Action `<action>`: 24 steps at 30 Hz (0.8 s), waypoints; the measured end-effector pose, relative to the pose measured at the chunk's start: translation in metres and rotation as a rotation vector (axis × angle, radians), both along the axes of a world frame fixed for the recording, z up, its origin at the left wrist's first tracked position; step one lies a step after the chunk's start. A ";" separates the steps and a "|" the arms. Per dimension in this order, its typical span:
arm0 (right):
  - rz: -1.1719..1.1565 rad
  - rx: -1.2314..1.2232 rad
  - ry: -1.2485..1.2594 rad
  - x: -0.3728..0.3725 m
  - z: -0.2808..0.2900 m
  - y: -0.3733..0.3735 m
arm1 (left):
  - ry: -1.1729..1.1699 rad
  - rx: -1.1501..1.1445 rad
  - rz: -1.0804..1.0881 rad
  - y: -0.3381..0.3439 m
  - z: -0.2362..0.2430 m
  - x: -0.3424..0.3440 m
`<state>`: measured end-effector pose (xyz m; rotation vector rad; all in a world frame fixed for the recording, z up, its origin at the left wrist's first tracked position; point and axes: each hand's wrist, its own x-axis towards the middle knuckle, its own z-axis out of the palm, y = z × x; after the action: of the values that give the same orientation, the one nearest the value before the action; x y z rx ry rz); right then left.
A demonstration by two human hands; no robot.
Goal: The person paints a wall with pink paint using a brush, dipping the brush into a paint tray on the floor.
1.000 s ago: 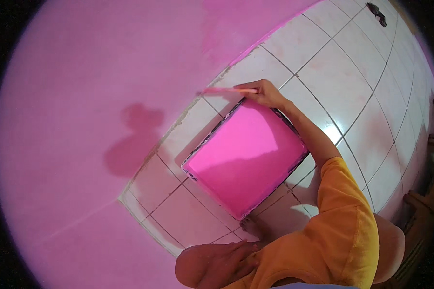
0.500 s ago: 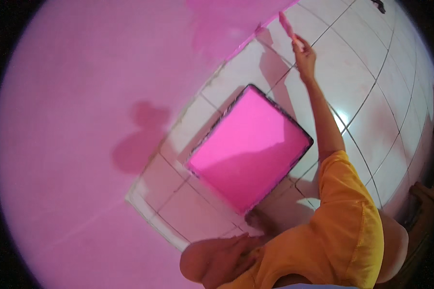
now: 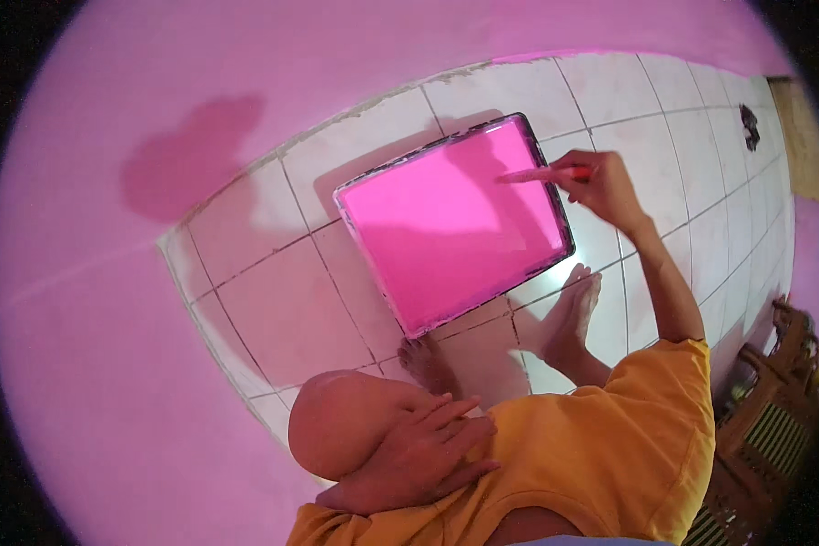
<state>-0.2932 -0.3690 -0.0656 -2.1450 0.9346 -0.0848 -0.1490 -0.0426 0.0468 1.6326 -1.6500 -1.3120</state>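
My right hand (image 3: 601, 187) grips a paintbrush (image 3: 537, 175) with a red-orange part on its handle and pink-coated bristles, held over the right part of a dark-rimmed rectangular tray (image 3: 391, 264) of bright pink paint. The tray lies on white floor tiles. My left hand (image 3: 419, 450) rests against my bent left knee (image 3: 332, 419), its fingers spread and holding nothing. My bare right foot (image 3: 573, 323) is just below the tray's right side, and my left foot (image 3: 423, 359) is at its bottom corner.
A pink wall (image 3: 91, 346) runs along the left and top, meeting the tiled floor (image 3: 637, 155) in a rough-edged line. A small dark object (image 3: 749, 127) lies on the far right tiles. Carved wooden furniture (image 3: 773, 419) stands at the lower right, a beige panel (image 3: 796, 136) at the right edge.
My right hand went up toward the wall's base beyond the tray, then came back down with the brush over the paint. The view has turned, so the wall's edge now runs flatter.
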 end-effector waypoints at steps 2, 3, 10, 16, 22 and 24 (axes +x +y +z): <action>0.137 -0.187 -0.001 0.009 -0.006 0.015 | 0.049 -0.048 0.031 0.003 0.002 0.000; 0.184 -0.220 0.015 0.009 -0.014 0.020 | 0.057 -0.057 0.024 0.003 0.003 0.000; 0.400 -0.168 0.173 0.007 -0.020 0.031 | 0.068 -0.060 0.050 0.007 0.005 0.002; 0.410 -0.196 0.074 0.001 -0.021 0.024 | 0.084 -0.087 0.054 0.007 0.003 0.002; 0.302 -0.146 -0.038 -0.005 -0.034 0.035 | 0.065 -0.108 0.047 0.007 -0.001 0.003; 0.274 -0.104 -0.032 -0.012 -0.038 0.032 | 0.077 -0.096 0.035 0.004 0.001 0.004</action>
<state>-0.3048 -0.3369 -0.1034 -2.3406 0.6230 -0.0322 -0.1445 -0.0386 0.0479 1.5293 -1.6068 -1.2427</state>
